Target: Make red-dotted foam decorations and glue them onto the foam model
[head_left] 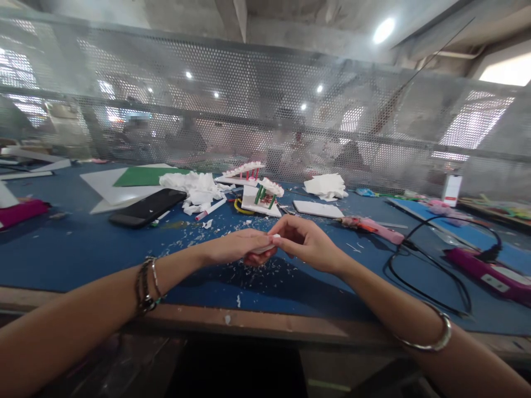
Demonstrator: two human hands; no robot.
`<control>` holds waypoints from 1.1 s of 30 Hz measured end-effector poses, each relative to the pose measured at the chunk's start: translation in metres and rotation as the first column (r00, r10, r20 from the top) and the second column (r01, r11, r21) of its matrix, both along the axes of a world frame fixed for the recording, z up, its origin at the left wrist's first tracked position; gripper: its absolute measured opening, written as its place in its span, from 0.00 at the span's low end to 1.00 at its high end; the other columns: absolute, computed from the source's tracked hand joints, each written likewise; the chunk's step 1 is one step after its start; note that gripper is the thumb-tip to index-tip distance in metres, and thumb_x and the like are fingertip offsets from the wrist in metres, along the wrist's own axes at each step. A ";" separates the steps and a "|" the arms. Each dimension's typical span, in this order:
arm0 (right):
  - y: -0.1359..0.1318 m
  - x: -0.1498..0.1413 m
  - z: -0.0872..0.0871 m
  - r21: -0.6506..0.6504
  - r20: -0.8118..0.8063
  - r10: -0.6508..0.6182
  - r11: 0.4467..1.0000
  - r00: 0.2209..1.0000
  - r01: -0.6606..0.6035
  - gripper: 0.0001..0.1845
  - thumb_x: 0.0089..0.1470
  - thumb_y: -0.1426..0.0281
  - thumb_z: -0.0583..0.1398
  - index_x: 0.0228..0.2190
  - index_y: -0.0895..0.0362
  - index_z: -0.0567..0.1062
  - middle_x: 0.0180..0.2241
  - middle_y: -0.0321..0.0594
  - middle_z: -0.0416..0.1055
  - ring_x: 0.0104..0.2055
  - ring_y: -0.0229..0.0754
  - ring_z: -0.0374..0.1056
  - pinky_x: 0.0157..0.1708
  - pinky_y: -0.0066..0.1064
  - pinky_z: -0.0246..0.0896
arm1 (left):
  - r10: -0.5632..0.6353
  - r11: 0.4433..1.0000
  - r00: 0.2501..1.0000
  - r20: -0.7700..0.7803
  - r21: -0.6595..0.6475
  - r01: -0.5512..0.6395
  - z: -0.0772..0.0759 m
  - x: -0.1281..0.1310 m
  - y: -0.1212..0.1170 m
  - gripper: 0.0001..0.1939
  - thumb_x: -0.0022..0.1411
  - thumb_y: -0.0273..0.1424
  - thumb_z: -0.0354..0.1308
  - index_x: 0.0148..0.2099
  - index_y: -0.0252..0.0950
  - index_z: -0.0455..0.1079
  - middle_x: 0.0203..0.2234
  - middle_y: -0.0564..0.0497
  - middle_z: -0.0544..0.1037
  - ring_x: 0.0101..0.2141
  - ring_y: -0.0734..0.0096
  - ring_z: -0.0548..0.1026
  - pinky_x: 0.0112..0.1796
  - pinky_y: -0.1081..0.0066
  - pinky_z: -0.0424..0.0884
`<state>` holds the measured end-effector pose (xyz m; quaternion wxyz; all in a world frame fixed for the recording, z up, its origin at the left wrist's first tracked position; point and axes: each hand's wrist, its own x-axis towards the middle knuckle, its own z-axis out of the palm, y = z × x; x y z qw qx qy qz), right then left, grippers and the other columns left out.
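Note:
My two hands meet over the blue table (83, 249), just above a scatter of white shavings (249, 271). My left hand (240, 247) is closed around a small white piece (265, 249), palm down. The fingers of my right hand (305, 240) pinch the same white piece at its end. Bracelets sit on both wrists. Behind the hands stands a small white foam model (262, 198) with green and red posts.
A black phone (147, 208) lies at the left, beside crumpled white paper (199, 188) and a marker (211, 209). A white sheet (318, 209), a pink tool (379, 228), black cable (431, 260) and a magenta device (485, 268) lie at the right. A perforated metal screen (265, 110) runs behind.

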<state>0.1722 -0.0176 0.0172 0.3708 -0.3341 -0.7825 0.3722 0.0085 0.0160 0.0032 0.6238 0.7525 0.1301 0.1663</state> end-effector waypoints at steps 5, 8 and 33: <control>0.001 0.001 -0.002 0.010 0.030 -0.006 1.000 1.000 0.006 0.06 0.47 0.69 0.57 0.27 0.60 0.66 0.22 0.33 0.65 0.22 0.28 0.58 0.21 0.23 0.51 | 0.003 1.000 1.000 -0.010 -0.014 -0.003 0.000 0.000 0.000 0.17 0.57 0.41 0.45 0.23 0.35 0.53 0.13 0.60 0.51 0.16 0.80 0.49 0.17 0.74 0.45; 0.002 0.001 -0.003 0.000 0.030 -0.011 1.000 0.999 0.011 0.06 0.47 0.69 0.56 0.27 0.59 0.65 0.21 0.32 0.64 0.22 0.28 0.58 0.22 0.23 0.52 | 0.005 1.000 1.000 -0.019 -0.026 -0.005 0.001 0.000 0.001 0.16 0.57 0.40 0.44 0.23 0.35 0.53 0.13 0.60 0.51 0.15 0.80 0.48 0.17 0.74 0.45; 0.009 0.002 -0.003 -0.006 0.038 -0.112 0.994 0.993 0.112 0.09 0.43 0.66 0.59 0.28 0.58 0.67 0.23 0.34 0.66 0.24 0.30 0.61 0.24 0.25 0.57 | 0.105 0.994 0.993 0.049 -0.047 -0.103 -0.006 0.004 0.001 0.13 0.60 0.38 0.41 0.29 0.34 0.55 0.19 0.58 0.51 0.19 0.80 0.48 0.18 0.75 0.45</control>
